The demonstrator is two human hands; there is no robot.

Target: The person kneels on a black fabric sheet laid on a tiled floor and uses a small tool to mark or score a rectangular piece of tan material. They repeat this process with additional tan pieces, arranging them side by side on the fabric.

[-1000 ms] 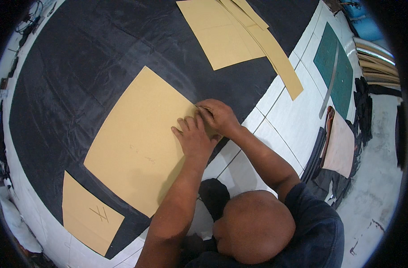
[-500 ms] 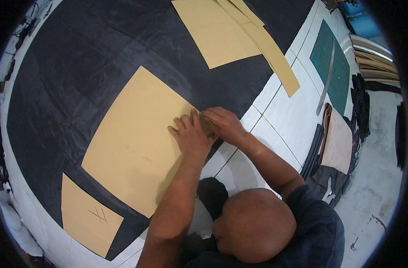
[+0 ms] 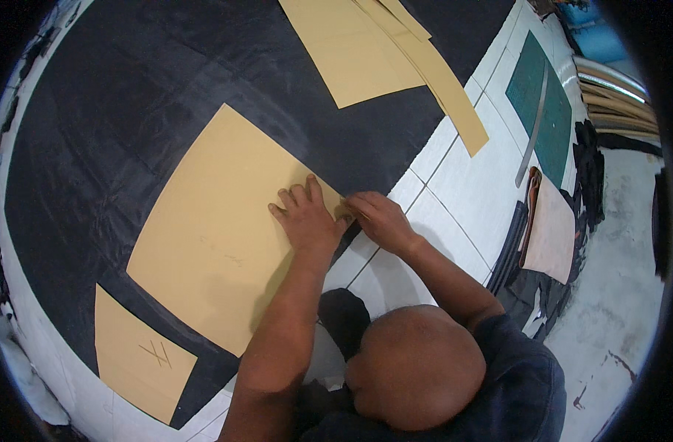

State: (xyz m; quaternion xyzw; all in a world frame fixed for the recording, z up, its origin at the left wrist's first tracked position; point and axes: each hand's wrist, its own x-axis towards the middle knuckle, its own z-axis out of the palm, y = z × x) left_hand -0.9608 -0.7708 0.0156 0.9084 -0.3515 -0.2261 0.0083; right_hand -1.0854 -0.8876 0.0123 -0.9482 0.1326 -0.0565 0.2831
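A large tan card sheet (image 3: 211, 199) lies flat on a black sheet of material (image 3: 115, 162). Pressed onto its right-hand part is my left hand (image 3: 307, 221), palm down with the fingers spread. At the card's right edge, close beside the left thumb, my right hand (image 3: 380, 222) has its fingers drawn together. Whatever sits between those fingertips is hidden or too small to name. The black material shows along the card's edge just below the right hand.
A smaller tan card piece (image 3: 141, 361) with pencil strokes lies at lower left. More tan card pieces (image 3: 358, 62) overlap at the top. On the white tiles (image 3: 454, 221) to the right are a green cutting mat (image 3: 546, 110), a metal ruler (image 3: 531, 136) and a folded pinkish piece (image 3: 550, 228).
My right hand has slid slightly down along the card's edge, toward me. My left hand stays spread on the card. The whole view has shifted a little.
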